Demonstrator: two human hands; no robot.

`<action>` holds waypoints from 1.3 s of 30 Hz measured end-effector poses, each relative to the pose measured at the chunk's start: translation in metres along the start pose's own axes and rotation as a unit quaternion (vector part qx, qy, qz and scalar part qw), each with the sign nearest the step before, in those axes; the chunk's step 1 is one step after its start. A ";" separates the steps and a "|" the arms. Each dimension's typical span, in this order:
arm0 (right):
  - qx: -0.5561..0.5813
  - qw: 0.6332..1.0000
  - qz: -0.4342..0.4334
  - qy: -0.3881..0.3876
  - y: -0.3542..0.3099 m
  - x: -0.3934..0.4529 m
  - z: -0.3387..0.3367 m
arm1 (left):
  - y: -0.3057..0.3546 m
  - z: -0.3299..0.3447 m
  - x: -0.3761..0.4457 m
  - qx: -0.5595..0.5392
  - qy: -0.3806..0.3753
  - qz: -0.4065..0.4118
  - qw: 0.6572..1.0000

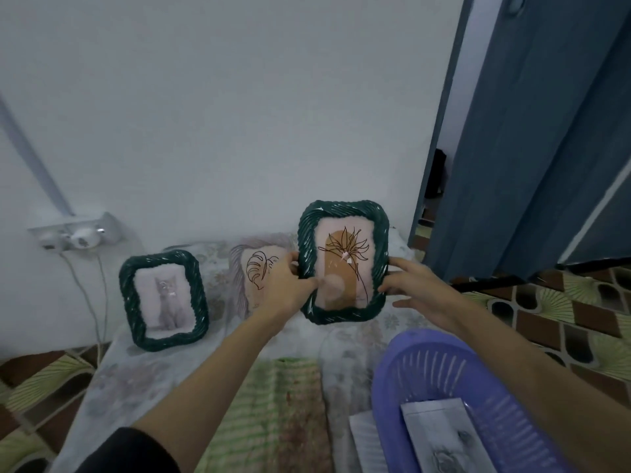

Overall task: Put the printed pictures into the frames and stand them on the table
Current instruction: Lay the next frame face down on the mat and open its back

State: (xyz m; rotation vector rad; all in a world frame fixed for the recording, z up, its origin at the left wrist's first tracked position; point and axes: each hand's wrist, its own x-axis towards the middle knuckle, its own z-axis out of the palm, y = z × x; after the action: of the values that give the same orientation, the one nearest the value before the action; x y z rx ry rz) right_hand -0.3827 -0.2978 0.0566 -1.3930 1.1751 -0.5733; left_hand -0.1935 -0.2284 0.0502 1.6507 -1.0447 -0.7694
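Observation:
A dark green rope-pattern frame [344, 213] with a flower line drawing on an orange shape is upright near the wall. My left hand [288, 285] grips its left edge and my right hand [415, 285] its right edge. To the left, a matching green frame [163, 300] with a grey cat picture stands on the covered table [143, 380]. Between them a pale lilac frame [254, 271] with a leaf drawing stands, partly hidden by my left hand.
A purple plastic basket [444, 367] at the lower right holds printed pictures [444, 435]; another sheet [365, 442] lies beside it. A wall socket with plugs [76, 233] and cables is at the left. A blue door [532, 131] stands at the right, over patterned floor mats.

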 end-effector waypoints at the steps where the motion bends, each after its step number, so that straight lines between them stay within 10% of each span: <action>1: -0.003 1.000 -0.007 -0.008 -0.005 -0.014 0.003 | 0.005 -0.007 -0.011 0.002 0.003 0.000 1.000; 22: 0.116 0.959 -0.033 -0.258 0.009 -0.269 0.121 | -0.016 -0.133 -0.297 -0.363 -0.105 -0.179 0.909; 28: 0.183 0.965 0.034 -0.187 0.038 -0.274 0.135 | -0.006 -0.135 -0.303 -0.134 -0.033 -0.211 0.968; 32: 0.194 0.973 0.056 -0.111 0.045 -0.273 0.132 | 0.020 -0.126 -0.307 0.049 0.052 0.002 0.997; 39: 0.192 0.977 0.030 -0.084 0.043 -0.270 0.128 | 0.026 -0.076 -0.311 0.364 -0.051 0.186 0.911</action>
State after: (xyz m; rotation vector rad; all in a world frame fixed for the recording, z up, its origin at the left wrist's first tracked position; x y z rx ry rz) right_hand -0.3862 0.0037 0.0667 -1.0499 0.9100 -0.5918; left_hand -0.2672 0.0800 0.0995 1.9301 -1.8074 -0.2028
